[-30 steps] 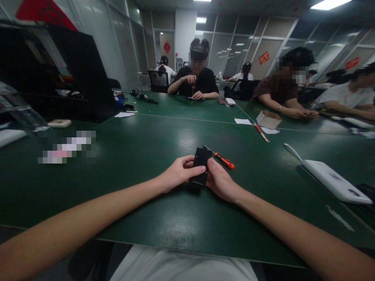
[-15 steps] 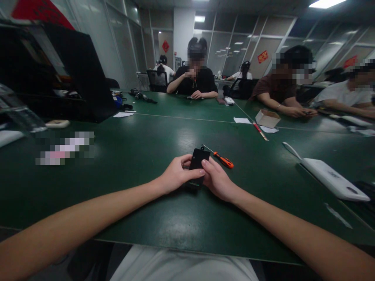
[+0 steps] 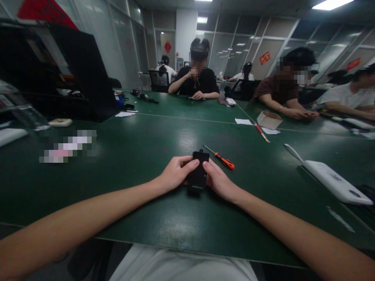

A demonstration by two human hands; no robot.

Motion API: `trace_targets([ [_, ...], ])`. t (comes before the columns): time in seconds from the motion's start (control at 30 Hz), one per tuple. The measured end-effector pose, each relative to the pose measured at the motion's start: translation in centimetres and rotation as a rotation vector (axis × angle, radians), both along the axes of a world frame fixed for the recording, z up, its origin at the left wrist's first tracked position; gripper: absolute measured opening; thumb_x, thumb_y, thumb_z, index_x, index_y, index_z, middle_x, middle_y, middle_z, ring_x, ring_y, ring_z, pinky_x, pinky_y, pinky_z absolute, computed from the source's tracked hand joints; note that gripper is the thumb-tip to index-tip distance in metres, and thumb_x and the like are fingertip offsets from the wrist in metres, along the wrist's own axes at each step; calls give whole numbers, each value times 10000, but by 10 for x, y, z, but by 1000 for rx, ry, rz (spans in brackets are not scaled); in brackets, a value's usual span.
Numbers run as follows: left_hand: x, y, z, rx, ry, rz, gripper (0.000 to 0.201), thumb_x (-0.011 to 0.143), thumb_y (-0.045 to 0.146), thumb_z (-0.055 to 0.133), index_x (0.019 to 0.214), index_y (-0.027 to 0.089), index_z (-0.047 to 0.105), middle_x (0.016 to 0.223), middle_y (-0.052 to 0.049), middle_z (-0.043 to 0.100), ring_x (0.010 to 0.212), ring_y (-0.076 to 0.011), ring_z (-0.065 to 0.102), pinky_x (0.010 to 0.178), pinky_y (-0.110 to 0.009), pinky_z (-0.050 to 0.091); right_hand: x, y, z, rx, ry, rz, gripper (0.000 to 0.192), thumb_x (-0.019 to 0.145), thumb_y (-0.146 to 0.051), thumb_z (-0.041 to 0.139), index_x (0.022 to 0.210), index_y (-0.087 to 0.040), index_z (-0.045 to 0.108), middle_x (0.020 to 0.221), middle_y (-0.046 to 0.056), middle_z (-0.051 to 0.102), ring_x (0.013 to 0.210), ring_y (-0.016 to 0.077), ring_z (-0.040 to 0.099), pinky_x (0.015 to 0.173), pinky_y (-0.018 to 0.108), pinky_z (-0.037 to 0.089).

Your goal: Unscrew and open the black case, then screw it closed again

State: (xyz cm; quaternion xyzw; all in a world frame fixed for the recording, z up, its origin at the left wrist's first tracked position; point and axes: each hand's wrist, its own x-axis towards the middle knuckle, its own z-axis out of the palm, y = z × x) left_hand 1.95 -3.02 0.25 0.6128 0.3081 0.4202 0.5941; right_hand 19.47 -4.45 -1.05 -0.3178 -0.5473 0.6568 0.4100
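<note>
Left hand (image 3: 178,172) and right hand (image 3: 220,179) pinch a black case (image 3: 198,175) between them, thumbs on its face, long axis pointing away from the seated person (image 3: 181,267), small tab (image 3: 201,150) foremost, near an orange-handled screwdriver (image 3: 225,160) at a green table (image 3: 140,218).

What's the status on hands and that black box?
Left hand, right hand both holding black box. Orange screwdriver lying just beyond right hand. Seemingly out of the way.
</note>
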Motion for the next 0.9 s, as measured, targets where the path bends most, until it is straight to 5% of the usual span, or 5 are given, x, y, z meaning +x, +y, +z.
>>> trace_targets([
  [0.37,2,-3,3,82,-2,28,374,895,441,603,1038,101,664,935,-75,708,856,-192,646,783,-273,496,6,5,18,318,-311,-146,388,918,-532,572,1071,-185,653,719,-11,587,584,132,545,519,239,451],
  [0.57,3,-3,0,-4,-11,-28,447,826,422,702,1148,150,554,1021,-58,655,923,-194,634,781,-272,497,3,1,15,252,-192,-124,373,929,-465,595,1220,-232,584,999,31,665,792,172,644,676,282,543],
  [0.9,3,-8,3,22,-47,-47,441,849,434,679,1162,146,564,1021,-70,667,913,-206,644,737,-265,492,3,-3,21,140,-243,-134,456,932,-487,589,1313,-251,503,822,6,680,666,167,667,609,281,551],
])
